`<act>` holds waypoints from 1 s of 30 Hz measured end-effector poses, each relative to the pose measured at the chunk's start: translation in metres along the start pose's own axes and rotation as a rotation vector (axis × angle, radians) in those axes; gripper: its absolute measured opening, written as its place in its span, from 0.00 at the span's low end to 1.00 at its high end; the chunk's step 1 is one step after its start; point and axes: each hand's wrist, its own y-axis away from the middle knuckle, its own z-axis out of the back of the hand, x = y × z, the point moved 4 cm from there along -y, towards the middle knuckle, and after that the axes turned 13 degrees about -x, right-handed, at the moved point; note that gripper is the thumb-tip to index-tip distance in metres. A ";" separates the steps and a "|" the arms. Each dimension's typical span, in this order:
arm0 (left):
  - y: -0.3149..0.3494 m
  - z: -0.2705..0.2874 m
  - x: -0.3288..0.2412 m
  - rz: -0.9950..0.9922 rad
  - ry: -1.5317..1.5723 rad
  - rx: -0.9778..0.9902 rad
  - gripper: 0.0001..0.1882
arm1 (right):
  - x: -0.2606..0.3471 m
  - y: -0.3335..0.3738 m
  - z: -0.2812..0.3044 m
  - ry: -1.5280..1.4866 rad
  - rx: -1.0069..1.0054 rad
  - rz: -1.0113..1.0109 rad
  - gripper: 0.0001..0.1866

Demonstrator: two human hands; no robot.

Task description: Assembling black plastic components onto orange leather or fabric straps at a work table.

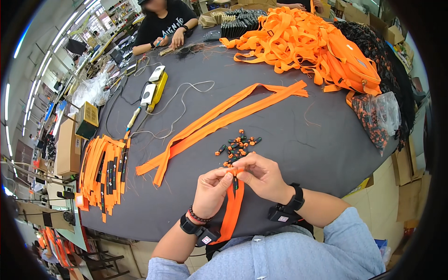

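My left hand (212, 190) pinches the upper end of an orange zipper tape (232, 212), which hangs down toward my lap. On the other side, my right hand (262, 177) is closed on the same end, thumb and forefinger together. A dark zipper pull (235, 183) dangles between the two hands, its top partly hidden by the fingertips. Just beyond my fingers lies a small heap of black-and-orange zipper pulls (238, 147). Farther off, a long orange zipper tape (210, 116) lies folded back across the dark tabletop (289, 135).
Short orange strips with black labels (105, 170) lie at left. A yellow-and-white power strip (154, 88) trails cables behind them. Tangled orange webbing (289, 37) and an orange bag (350, 65) fill the far right, beside a clear plastic bag (378, 116). A co-worker (165, 25) sits across the table.
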 end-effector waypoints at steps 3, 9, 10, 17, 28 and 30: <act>0.001 -0.002 -0.003 0.005 -0.024 0.013 0.08 | 0.003 -0.002 0.003 0.082 0.052 0.075 0.11; 0.004 -0.001 -0.002 0.022 -0.015 -0.023 0.09 | 0.016 -0.005 0.003 0.350 0.084 0.308 0.08; 0.004 -0.001 -0.002 0.019 -0.020 -0.024 0.08 | 0.015 -0.005 0.003 0.331 0.074 0.304 0.07; 0.006 -0.009 -0.003 -0.006 0.007 0.057 0.07 | 0.005 0.001 0.002 0.207 0.054 0.207 0.05; 0.003 -0.005 -0.007 -0.026 0.014 -0.020 0.08 | 0.007 -0.004 0.008 0.174 0.056 0.091 0.07; 0.003 -0.003 -0.006 -0.026 -0.040 -0.023 0.08 | 0.008 -0.004 0.008 0.267 0.079 0.168 0.08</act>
